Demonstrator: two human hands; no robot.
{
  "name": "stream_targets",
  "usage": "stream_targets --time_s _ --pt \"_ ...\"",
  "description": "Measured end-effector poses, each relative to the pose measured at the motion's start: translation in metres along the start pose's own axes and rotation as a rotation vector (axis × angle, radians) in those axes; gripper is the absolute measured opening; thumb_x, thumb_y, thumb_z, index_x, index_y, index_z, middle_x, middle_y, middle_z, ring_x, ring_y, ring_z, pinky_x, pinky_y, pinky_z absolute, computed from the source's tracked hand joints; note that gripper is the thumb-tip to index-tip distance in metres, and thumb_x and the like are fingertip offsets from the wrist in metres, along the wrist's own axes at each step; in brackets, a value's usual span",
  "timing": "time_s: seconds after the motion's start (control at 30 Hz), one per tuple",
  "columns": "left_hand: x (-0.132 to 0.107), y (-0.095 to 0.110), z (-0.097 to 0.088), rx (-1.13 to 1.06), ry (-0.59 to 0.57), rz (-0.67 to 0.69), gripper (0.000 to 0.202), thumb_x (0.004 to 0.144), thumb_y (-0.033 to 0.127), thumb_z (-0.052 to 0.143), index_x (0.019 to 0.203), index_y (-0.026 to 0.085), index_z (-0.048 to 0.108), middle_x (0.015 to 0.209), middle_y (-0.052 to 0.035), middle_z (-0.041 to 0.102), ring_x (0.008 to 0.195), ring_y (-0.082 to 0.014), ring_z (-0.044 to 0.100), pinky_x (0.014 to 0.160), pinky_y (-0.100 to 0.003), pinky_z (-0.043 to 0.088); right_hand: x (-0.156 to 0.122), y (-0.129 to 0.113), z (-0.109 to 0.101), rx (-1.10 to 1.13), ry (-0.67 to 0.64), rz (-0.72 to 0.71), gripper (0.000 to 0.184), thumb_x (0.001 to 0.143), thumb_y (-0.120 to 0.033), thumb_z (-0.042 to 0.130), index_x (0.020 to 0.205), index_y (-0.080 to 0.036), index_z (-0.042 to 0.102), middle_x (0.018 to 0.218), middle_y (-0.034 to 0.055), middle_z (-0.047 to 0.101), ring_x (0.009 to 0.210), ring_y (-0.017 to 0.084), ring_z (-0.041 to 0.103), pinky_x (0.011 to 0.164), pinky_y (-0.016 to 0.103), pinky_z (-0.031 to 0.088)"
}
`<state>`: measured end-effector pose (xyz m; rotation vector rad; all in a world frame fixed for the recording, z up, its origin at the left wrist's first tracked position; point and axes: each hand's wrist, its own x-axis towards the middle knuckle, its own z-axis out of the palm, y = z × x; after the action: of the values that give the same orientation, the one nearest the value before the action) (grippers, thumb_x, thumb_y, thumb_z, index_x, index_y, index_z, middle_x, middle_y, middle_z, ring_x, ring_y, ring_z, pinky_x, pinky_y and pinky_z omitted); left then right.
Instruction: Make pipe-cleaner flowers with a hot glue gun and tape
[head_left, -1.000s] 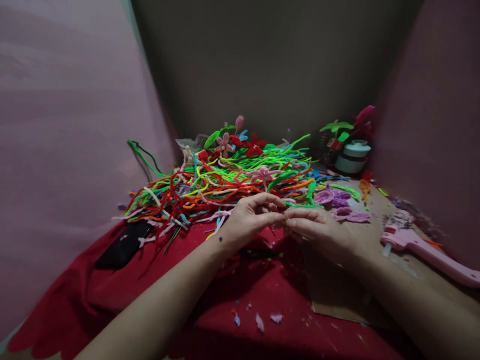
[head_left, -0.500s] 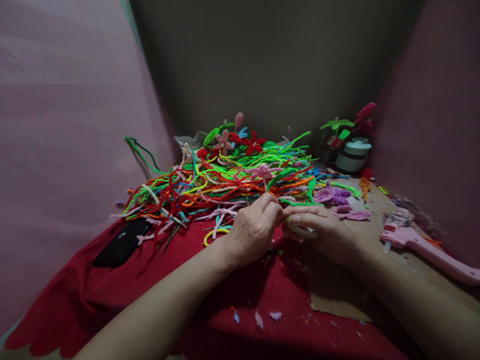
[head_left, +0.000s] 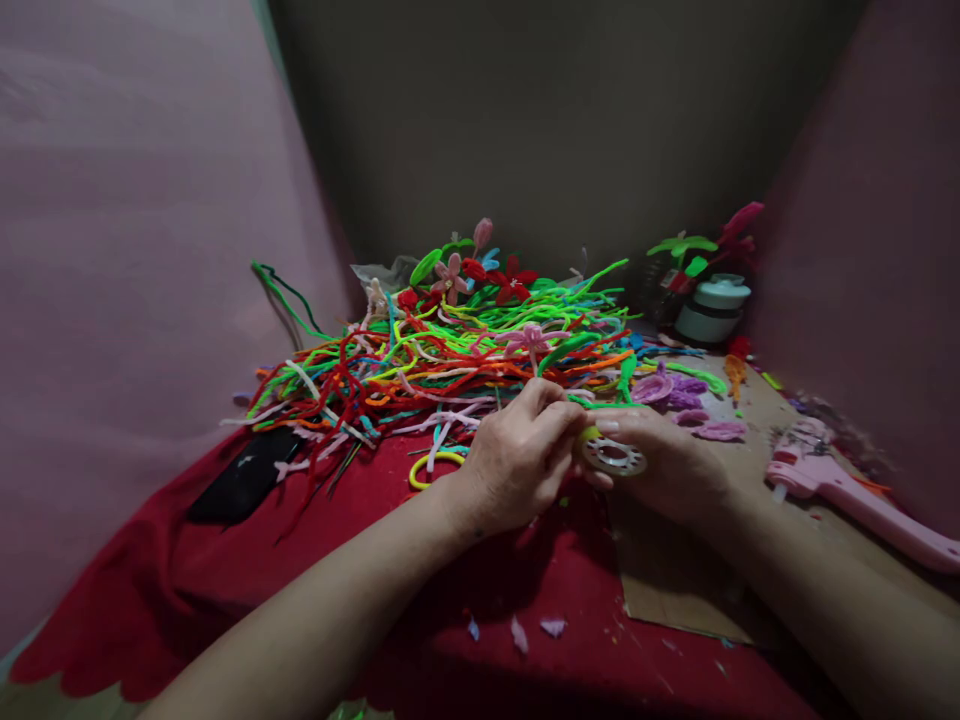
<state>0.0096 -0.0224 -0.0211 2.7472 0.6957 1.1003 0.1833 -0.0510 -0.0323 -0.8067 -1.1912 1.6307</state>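
Observation:
My right hand (head_left: 667, 462) holds a small roll of tape (head_left: 613, 455) with a white hub and a yellow-green edge, fingers curled round it. My left hand (head_left: 517, 455) is closed in a pinch at the roll's left rim, thumb and fingers pressed against it. Both hands hover above the red cloth (head_left: 225, 570), just in front of a big heap of pipe cleaners (head_left: 450, 365) in many colours.
A pink glue gun (head_left: 847, 495) lies at the right on brown cardboard (head_left: 675, 590). Purple pipe-cleaner shapes (head_left: 679, 400) lie behind my right hand. A white lidded jar (head_left: 712, 310) stands at the back right. A black flat object (head_left: 244, 490) lies on the left. Pink walls close in both sides.
The tape roll has come up into plain view in my right hand. My left hand has closed from loose fingers into a pinch on the roll's edge.

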Motion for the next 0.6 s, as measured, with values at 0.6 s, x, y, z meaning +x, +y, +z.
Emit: stream_targets --time_s 0.6 --pt "-0.0013 -0.0032 -0.0010 0.055 0.113 0.270 0.020 0.088 0.017 0.045 0.097 0.014 0.063 0.081 -0.0053 0.060 0.070 -0.0101 0.051 0.060 -0.022 0.045 -0.0061 -0.0052 0.0004 0.121 -0.188 0.150 0.030 0.070 -0.038 0.048 0.089 -0.017 0.057 0.065 0.0109 0.071 0.044 0.015 0.055 0.041 0.024 0.035"
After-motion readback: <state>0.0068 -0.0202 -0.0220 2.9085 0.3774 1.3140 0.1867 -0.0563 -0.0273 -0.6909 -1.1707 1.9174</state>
